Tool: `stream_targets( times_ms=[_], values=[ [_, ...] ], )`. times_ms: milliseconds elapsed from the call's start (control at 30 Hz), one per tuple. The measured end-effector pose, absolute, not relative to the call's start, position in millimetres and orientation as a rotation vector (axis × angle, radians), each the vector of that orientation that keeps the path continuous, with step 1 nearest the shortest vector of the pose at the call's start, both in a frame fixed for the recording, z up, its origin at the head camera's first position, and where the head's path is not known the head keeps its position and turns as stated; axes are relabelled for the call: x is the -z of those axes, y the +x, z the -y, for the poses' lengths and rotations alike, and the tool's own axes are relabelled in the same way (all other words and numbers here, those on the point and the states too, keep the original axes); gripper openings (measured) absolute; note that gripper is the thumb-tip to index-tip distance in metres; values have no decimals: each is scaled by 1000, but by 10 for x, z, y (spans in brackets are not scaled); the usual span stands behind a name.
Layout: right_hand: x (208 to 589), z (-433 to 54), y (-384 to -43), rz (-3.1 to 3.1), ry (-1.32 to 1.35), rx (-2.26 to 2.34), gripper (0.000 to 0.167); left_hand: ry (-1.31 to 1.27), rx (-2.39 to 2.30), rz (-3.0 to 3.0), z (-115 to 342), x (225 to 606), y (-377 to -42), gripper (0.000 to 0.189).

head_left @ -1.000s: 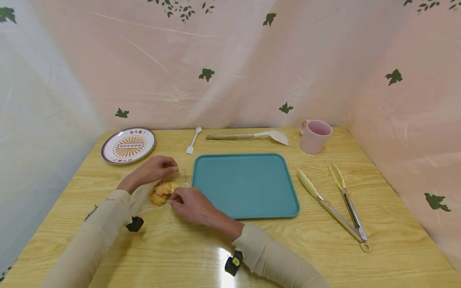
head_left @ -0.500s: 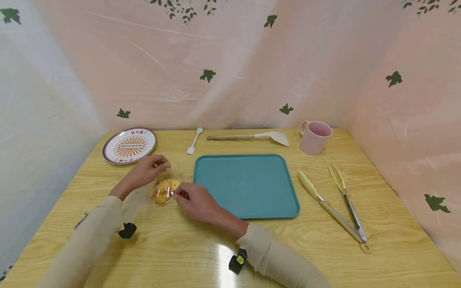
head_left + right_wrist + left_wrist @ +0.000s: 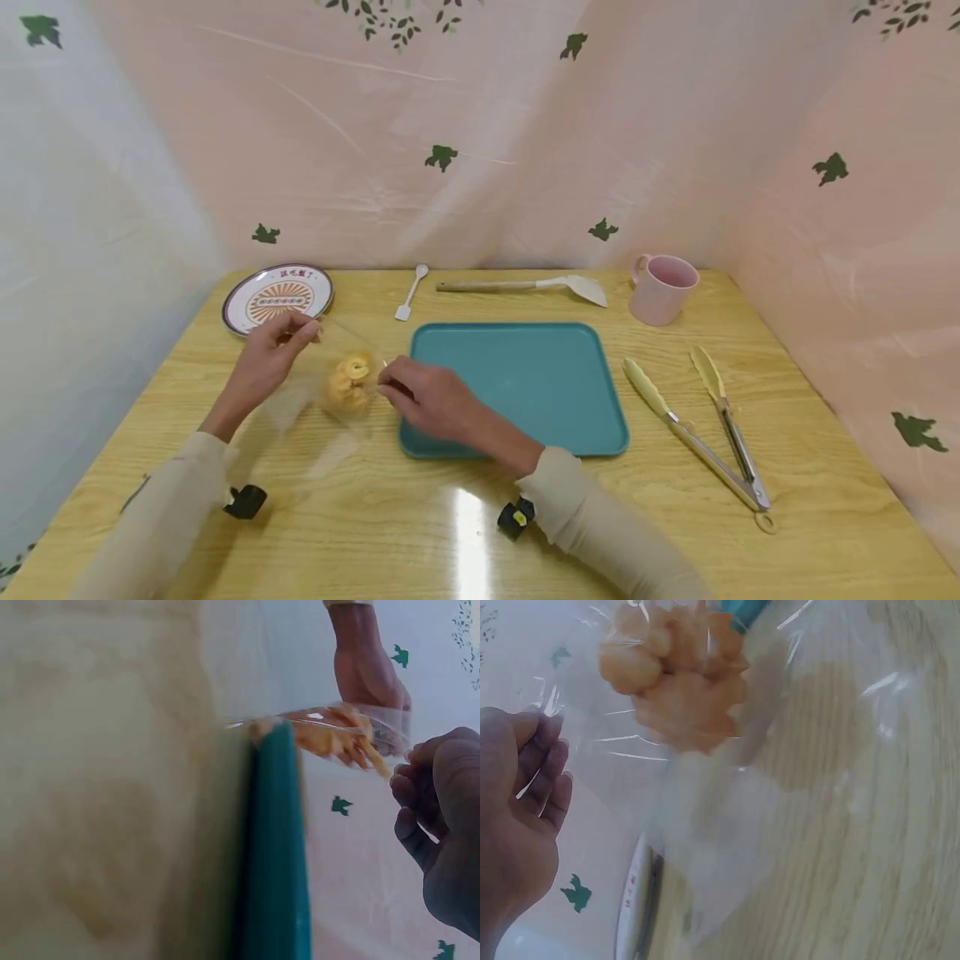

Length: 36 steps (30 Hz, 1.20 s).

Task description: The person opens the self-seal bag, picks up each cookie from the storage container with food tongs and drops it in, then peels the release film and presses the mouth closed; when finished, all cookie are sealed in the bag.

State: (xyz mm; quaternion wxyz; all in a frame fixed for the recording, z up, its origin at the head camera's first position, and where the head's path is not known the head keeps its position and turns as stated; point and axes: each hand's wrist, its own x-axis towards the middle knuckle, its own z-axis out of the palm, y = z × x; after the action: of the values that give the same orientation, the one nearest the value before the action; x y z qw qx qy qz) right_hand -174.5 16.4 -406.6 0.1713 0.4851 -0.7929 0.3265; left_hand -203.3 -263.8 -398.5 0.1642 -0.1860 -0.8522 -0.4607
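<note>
A transparent plastic bag (image 3: 727, 840) with orange-brown food pieces (image 3: 349, 380) inside is stretched between my two hands, left of the tray. My left hand (image 3: 262, 367) pinches one edge of the bag between thumb and forefinger. On the opposite edge, the thumb and fingertips of my right hand (image 3: 438, 402) pinch the film, above the left rim of the teal tray (image 3: 510, 375). In the right wrist view the food is partly blurred behind glossy film. The exact kind of food is hard to tell.
A patterned plate (image 3: 243, 304) stands behind my left hand. Along the back lie a small white spatula-spoon (image 3: 411, 293) and a wooden-handled turner (image 3: 495, 286), with a pink mug (image 3: 658, 296) at the right. Opened tongs (image 3: 705, 450) lie right of the tray.
My hands have moved apart, the left one to the left and upward, the right one to the right over the tray's rim. The bag is now stretched wider between them, its food slightly shifted.
</note>
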Motion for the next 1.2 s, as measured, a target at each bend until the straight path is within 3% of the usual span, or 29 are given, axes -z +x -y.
stream_targets(
  times_ms=[233,400,467,633,867,1200],
  values=[
    [3731,-442,-1861,2017,1533,-737,2,-540,1384,2272,2516,3715,-1902,11],
    [3454,-713,-1894,1915,1516,-713,9,-606,1512,2099,2341,3469,-1800,12],
    [3352,-833,-1885,1892,1491,-718,5,-648,1576,2037,2251,3383,-1766,12],
    [3175,-1129,-1845,1895,1450,-819,33,-715,1614,1983,1970,3211,-1690,9],
    [3134,-1451,-1775,1930,1351,-1132,38,-803,1742,1853,1563,3067,-1627,11],
    [3251,-1572,-1724,1912,1186,-1091,37,-854,1667,1895,1267,3082,-1579,11]
  ],
)
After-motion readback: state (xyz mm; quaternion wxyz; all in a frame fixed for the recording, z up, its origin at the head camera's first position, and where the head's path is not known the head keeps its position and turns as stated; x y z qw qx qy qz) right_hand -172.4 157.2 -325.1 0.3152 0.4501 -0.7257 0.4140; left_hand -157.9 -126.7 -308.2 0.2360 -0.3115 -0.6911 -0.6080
